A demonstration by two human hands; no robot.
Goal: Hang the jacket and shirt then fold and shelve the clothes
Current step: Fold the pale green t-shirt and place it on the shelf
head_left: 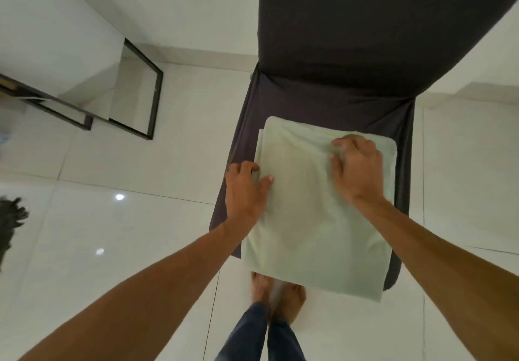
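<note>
A pale green garment point(314, 220), folded into a rough rectangle, lies on the seat of a chair with a dark grey cover point(337, 51). Its near edge hangs over the seat's front. My left hand point(245, 189) grips the garment's left edge, thumb on top and fingers curled under the cloth. My right hand point(357, 169) is on the far right part of the garment, its fingers curled and bunching a bit of cloth.
White tiled floor point(140, 220) surrounds the chair. A black metal frame point(146, 91) stands at the left by the white wall. A dark fuzzy object point(11, 220) shows at the left edge. My bare feet point(278, 296) stand just before the chair.
</note>
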